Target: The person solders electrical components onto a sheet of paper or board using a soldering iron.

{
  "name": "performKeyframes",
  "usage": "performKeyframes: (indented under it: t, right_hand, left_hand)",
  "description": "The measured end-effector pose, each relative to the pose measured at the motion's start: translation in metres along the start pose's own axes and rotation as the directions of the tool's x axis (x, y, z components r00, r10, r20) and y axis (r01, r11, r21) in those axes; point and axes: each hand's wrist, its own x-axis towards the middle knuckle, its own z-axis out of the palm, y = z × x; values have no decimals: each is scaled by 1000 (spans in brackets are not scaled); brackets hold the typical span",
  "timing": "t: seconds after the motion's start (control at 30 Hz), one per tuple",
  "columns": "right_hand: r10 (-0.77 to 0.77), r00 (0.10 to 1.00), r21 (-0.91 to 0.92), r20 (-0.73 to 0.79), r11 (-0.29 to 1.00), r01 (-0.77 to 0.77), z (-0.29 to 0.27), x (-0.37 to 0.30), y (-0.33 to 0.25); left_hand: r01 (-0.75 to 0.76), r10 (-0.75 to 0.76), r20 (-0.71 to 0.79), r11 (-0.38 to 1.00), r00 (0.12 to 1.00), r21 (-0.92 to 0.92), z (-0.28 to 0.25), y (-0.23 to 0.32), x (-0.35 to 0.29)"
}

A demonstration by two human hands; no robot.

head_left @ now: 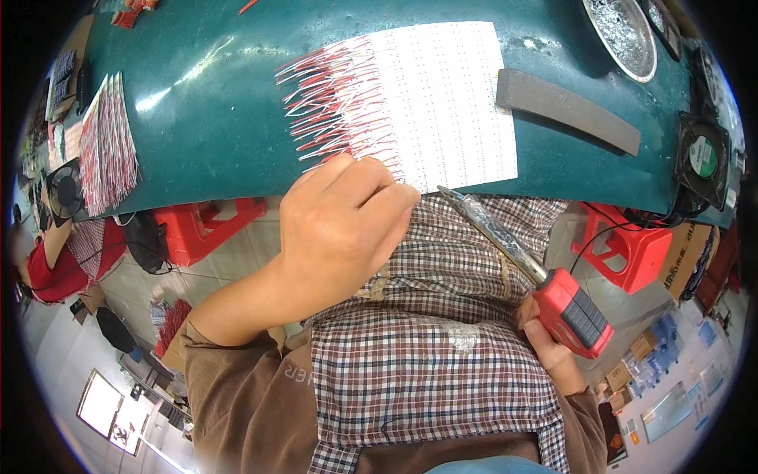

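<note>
A white circuit board panel [450,103] with rows of small marks lies on the table. Red and white wires [335,103] fan out along its left side. At the panel's near left corner, my left hand [339,221] is closed, thumb against fingers; whatever it pinches is hidden. My right hand [545,340], partly behind the handle, grips a soldering iron [570,312] with a red and black handle. The iron slants up and left over my checked apron [434,371], its tip close to the panel's near edge, right of my left thumb.
A grey bar [568,110] rests across the panel's right edge on the green table [213,142]. Beyond it stands a metal dish [624,35], with a black fan [703,158] at right. A wire bundle [110,146] lies left. Red stools [209,229] stand below; another person [59,265] sits far left.
</note>
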Motion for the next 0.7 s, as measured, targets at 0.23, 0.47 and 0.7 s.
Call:
performKeyframes:
  t: [0.23, 0.47, 0.7]
  right_hand:
    - [-2, 1000, -11, -5, 1000, 2, -3, 1, -3]
    - [-45, 997, 203, -67, 977, 58, -1, 4, -10]
    - [-66, 984, 424, -166, 896, 132, 19, 36, -40]
  left_hand:
    - [6, -6, 5, 1000, 1000, 3, -2, -1, 2]
    - [51, -50, -25, 999, 998, 15, -23, -6, 18]
    - [369, -283, -291, 877, 914, 307, -67, -115, 73]
